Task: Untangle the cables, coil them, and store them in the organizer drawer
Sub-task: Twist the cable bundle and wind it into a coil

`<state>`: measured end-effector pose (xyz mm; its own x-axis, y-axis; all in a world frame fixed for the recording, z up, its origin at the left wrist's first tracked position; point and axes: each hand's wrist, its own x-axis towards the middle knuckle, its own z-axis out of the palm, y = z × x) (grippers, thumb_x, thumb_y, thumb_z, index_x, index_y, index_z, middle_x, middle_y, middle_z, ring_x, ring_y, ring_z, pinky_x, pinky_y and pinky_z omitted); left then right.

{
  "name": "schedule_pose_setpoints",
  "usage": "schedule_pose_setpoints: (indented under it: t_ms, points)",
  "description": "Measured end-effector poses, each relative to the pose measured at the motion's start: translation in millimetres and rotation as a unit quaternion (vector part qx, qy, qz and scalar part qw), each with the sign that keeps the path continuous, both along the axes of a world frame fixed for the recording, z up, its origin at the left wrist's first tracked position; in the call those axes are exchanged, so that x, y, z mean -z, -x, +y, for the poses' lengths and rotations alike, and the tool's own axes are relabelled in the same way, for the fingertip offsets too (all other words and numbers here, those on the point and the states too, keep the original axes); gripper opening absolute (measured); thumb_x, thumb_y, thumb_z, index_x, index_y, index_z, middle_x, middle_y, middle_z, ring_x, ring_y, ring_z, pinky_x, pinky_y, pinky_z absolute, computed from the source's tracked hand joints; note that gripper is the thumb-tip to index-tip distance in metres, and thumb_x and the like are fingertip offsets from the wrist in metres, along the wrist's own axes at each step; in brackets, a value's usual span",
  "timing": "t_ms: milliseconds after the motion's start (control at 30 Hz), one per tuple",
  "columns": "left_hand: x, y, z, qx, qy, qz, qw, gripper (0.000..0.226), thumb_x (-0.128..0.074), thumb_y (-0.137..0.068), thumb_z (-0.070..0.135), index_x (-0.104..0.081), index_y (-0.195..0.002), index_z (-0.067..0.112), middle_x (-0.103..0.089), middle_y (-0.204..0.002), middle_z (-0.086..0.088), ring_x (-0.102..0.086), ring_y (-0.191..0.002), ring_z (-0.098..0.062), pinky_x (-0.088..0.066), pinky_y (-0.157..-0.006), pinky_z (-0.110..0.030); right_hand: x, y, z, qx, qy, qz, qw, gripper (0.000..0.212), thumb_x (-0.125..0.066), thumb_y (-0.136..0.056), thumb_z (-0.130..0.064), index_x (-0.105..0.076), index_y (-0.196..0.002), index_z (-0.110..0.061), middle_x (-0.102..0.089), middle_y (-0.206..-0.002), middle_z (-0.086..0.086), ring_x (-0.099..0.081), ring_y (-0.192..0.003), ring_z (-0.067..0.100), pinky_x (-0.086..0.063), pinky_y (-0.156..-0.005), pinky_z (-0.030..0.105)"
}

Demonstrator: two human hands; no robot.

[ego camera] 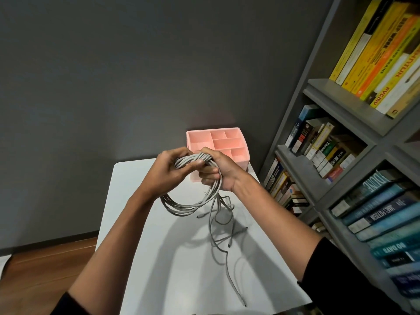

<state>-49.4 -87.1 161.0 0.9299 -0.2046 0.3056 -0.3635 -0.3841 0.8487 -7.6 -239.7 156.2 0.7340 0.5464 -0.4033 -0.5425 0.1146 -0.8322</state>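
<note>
Both hands hold a grey cable coil [188,206] up above the white table [145,258]. My left hand [169,170] pinches the wrapped top of the coil between thumb and fingers. Beside it, my right hand [216,170] grips the same bundle, fingers curled round it. The coil's loops hang below my hands. Several loose grey cables [223,233] trail from the bundle onto the table, ends spread toward the near edge. The pink organizer [236,144], with open compartments on top, stands at the table's far edge, partly hidden behind my hands.
A grey bookshelf [341,114] full of books runs along the right, close to the table's right edge. A dark grey wall stands behind the table. Wooden floor [45,269] shows at the lower left.
</note>
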Motion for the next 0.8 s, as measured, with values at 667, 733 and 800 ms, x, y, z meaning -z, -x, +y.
schedule_pose_setpoints:
  t_ms: [667, 733, 800]
  points:
    - [-28, -12, -1, 0.072, 0.071, 0.329, 0.939, 0.069, -0.019, -0.085, 0.078, -0.041, -0.063, 0.016, -0.024, -0.055, 0.002, -0.015, -0.048, -0.012, -0.012, -0.049, -0.029, -19, -12, -3, 0.057, 0.078, -0.103, 0.99, 0.048, -0.044, -0.095, -0.023, -0.037, -0.047, -0.015, -0.022, -0.03, -0.005, -0.014, -0.026, 0.006, -0.005, -0.043, 0.026]
    - [-21, -12, 2, 0.085, 0.149, 0.372, 0.912, 0.062, -0.025, -0.092, 0.065, -0.045, -0.068, 0.012, -0.028, -0.053, 0.002, -0.019, -0.044, -0.01, -0.017, -0.042, -0.022, -18, -12, -5, 0.074, 0.075, -0.113, 0.988, 0.055, -0.045, -0.095, -0.023, -0.042, -0.04, -0.018, -0.023, -0.03, -0.006, -0.015, -0.025, 0.006, -0.005, -0.043, 0.026]
    - [-20, -10, 9, 0.1, 0.188, 0.406, 0.889, 0.057, -0.028, -0.097, 0.054, -0.047, -0.07, 0.008, -0.035, -0.054, 0.0, -0.028, -0.042, -0.011, -0.029, -0.04, -0.02, -15, -13, -7, 0.094, 0.07, -0.12, 0.986, 0.061, -0.046, -0.095, -0.023, -0.044, -0.034, -0.019, -0.024, -0.03, -0.006, -0.016, -0.025, 0.005, -0.006, -0.042, 0.024]
